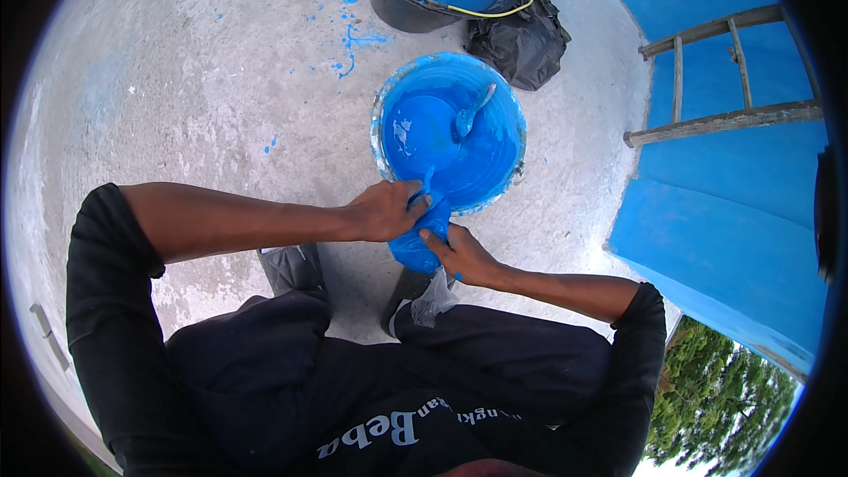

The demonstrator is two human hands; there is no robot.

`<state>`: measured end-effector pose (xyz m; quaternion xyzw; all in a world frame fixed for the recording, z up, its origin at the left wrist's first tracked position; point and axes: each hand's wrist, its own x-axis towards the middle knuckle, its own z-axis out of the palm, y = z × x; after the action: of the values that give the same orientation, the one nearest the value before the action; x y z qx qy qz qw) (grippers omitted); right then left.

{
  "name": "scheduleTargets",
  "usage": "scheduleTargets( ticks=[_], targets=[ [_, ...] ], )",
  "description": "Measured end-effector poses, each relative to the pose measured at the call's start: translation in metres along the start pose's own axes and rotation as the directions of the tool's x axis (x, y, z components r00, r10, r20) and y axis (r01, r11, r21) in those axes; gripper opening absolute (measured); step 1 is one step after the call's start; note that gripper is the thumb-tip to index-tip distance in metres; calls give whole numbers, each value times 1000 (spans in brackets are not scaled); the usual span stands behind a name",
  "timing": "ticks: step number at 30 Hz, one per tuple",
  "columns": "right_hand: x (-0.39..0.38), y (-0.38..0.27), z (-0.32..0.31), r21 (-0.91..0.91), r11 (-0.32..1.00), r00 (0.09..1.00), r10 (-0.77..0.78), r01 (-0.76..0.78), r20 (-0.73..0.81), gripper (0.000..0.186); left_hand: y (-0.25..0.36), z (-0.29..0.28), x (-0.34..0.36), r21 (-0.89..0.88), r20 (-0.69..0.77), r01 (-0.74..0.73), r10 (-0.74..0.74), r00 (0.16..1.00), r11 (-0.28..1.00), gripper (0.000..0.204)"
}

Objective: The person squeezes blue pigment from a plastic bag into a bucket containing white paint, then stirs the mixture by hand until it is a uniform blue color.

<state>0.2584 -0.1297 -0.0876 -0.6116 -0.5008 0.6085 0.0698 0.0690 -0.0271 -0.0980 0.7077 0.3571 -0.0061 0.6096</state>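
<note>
A clear plastic bag of blue paint (413, 250) is gripped between both my hands, at the near rim of a paint-smeared bucket (380, 141). My left hand (389, 210) pinches the bag's upper end, fingers closed. Lower down on the right, my right hand (468, 256) squeezes its side with the thumb on top. From the bag's upper end a narrow blue strip extends over the bucket; whether it is paint or plastic I cannot tell. Blue paint (424, 128) covers the bucket's inside, where a paint-coated tool (475, 111) leans. The bag's loose clear end (435, 300) hangs below my right hand.
Beyond stands a black bucket (397, 9) of blue liquid, its yellow handle (495, 14) lowered. Beside it lies a crumpled black plastic bag (523, 44). A wooden ladder (724, 124) rests along the blue wall (715, 221) at right. Paint splashes (349, 40) mark the concrete floor (221, 88).
</note>
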Motion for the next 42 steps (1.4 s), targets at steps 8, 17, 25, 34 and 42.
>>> scheduleTargets(
  ticks=[8, 17, 25, 34, 42],
  targets=[
    [-2, -15, -9, -110, 991, 993, 89, -80, 75, 33, 16, -9, -5, -229, 100, 249, -232, 968, 941, 49],
    [0, -1, -5, -93, 995, 1000, -29, 29, 3, 28, 20, 4, -7, -622, 124, 402, -423, 898, 672, 40],
    [-9, -15, -8, -227, 933, 959, -281, 280, 31, 17, 28, 21, -16, -609, -104, 342, -499, 860, 716, 43],
    [-8, -18, -12, -233, 920, 949, -309, 315, 61, 16, 40, 19, -25, -341, -317, 367, -473, 822, 866, 41],
    [-10, -21, -11, -302, 896, 946, -305, 324, 108, 18, 18, 26, -21, -45, -507, -29, 2, 862, 999, 35]
  ],
)
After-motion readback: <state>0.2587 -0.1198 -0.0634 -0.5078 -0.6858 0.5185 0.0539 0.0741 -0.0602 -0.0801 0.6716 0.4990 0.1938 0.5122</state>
